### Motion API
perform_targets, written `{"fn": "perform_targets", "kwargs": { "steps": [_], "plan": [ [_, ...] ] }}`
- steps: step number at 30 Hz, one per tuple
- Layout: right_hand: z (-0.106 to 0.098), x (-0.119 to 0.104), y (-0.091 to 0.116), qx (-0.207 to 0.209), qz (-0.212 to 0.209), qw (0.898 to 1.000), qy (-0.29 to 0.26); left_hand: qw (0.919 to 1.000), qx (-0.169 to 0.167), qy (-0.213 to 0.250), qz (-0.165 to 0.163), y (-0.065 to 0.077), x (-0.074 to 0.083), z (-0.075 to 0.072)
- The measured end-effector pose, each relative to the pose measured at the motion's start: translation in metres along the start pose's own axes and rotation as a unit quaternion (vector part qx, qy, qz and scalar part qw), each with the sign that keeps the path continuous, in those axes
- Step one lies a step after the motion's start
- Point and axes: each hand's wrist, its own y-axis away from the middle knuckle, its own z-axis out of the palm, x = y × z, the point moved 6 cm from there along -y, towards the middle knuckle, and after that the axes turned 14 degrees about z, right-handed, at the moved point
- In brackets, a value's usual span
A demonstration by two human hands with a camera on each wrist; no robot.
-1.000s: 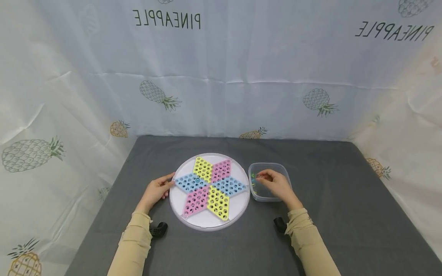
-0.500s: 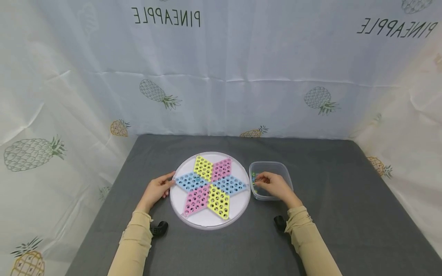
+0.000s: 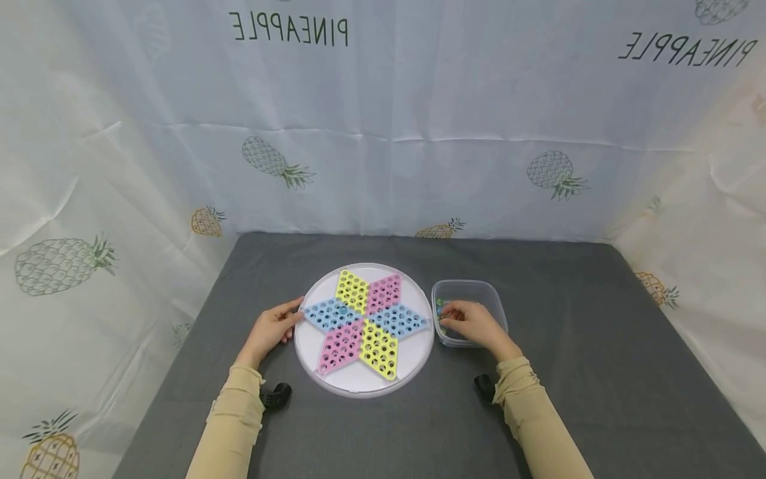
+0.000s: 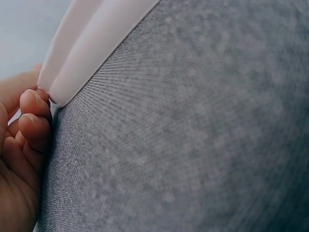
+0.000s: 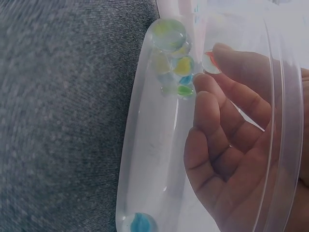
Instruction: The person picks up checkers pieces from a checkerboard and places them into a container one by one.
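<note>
A round white Chinese checkers board [image 3: 305,359] with a star of yellow, pink and blue holed sections lies on the table. One blue marble [image 3: 343,310] sits in its left blue section. My left hand [image 3: 272,328] holds the board's left rim, fingertips against the edge in the left wrist view. Inside a clear plastic container [image 3: 487,293], right of the board, my right hand [image 3: 475,324] pinches a clear marble with a red-orange swirl [image 5: 210,63] between thumb and finger. Several yellow, green and blue marbles [image 5: 183,65] cluster near those fingertips.
A blue-swirled marble [image 5: 141,222] lies apart at another end of the container. The container stands close to the board's right edge. A grey cloth [image 3: 371,439] covers the table, and a pineapple-print curtain [image 3: 383,186] hangs behind and beside it.
My right hand has shifted slightly left and lower over the container, with its fingers nearer the marbles. My left hand stays at the board's rim. The head view has tilted a little.
</note>
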Motion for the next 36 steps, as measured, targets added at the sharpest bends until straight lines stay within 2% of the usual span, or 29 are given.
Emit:
{"fn": "perform_targets", "kwargs": {
  "steps": [5,15,26,36],
  "plan": [
    [0.000,-0.002,0.000,0.002,-0.006,1.000,0.009,1.0000,0.001,0.003,0.002,0.000,-0.001,0.000],
    [0.000,0.000,0.001,-0.001,0.013,1.000,0.004,1.0000,0.000,0.002,-0.002,0.000,-0.003,0.000],
    [-0.008,-0.001,0.007,0.004,0.023,0.999,-0.039,1.0000,-0.004,0.001,0.009,0.000,-0.001,0.000],
    [-0.015,-0.018,0.009,0.017,-0.003,0.994,-0.110,1.0000,0.000,0.006,0.002,0.001,0.000,0.000]
  ]
}}
